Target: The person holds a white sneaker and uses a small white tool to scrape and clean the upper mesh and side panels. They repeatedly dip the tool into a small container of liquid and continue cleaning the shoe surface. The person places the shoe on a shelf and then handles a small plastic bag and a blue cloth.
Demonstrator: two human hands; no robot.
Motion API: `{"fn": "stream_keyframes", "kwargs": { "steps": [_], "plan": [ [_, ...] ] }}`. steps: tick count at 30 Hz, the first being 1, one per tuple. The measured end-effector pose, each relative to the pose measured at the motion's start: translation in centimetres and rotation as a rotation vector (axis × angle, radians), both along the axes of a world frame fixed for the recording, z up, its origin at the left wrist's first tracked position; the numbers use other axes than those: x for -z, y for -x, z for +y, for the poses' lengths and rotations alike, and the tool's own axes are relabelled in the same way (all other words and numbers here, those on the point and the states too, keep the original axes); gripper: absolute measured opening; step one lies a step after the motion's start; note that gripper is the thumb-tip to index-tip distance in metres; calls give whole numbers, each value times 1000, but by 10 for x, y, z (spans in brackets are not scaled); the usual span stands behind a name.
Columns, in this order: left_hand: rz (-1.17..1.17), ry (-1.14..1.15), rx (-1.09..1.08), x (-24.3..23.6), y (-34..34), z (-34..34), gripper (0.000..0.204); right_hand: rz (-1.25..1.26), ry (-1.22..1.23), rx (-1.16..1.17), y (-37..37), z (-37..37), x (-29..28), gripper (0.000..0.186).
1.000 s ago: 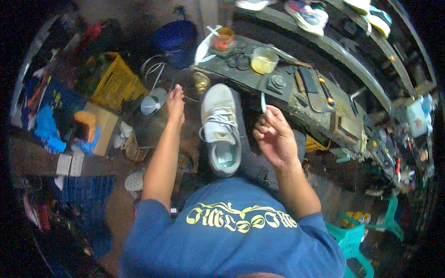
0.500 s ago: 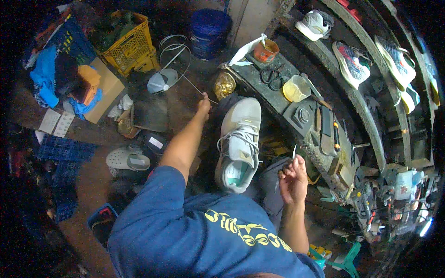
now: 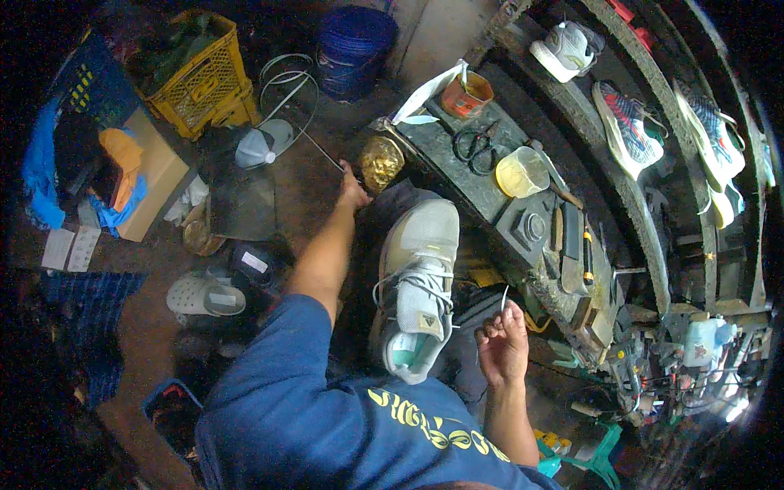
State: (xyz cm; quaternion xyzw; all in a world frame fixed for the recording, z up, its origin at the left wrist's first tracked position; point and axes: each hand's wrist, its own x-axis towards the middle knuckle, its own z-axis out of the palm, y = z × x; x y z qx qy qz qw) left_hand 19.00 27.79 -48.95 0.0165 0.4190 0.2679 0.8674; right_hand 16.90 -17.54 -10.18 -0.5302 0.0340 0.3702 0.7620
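Note:
A light grey lace-up sneaker (image 3: 417, 282) rests in front of my torso, toe pointing away and its opening toward me. Beyond it on the left, my stretched left hand (image 3: 353, 188) is closed on a thin pale cord (image 3: 314, 140), which runs back to loose loops near the blue bucket. To the right of the sneaker, my raised right hand (image 3: 504, 343) pinches a slim, pale, pointed piece (image 3: 505, 297) between thumb and fingers. Its exact kind is too small to tell. Neither hand touches the sneaker.
A low bench (image 3: 490, 196) on the right bears scissors (image 3: 476, 149), a yellowish tub (image 3: 523, 172), an orange can (image 3: 467, 94) and hand tools. Shelves behind hold several sneakers. At left are a yellow crate (image 3: 196, 77), a cap (image 3: 265, 143) and a clog (image 3: 206, 296). A blue bucket (image 3: 353, 53) stands far back.
The view has shifted, so the surroundings sit further left and the sneaker lower. My left hand still grips the cord and my right still pinches the pointed piece.

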Motion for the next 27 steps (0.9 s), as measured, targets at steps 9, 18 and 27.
{"fn": "stream_keyframes", "kwargs": {
  "steps": [9, 18, 27],
  "plan": [
    [-197, -455, -109, -102, 192, -35, 36, -272, 110, -58, -31, 38, -15, 28],
    [330, -1106, 87, -319, 216, -112, 25, -1655, 174, -546, -47, 258, -55, 19],
    [339, -1045, 77, -344, 211, -119, 30, -1620, 208, -1151, -28, 297, -28, 17]
  ]
}}
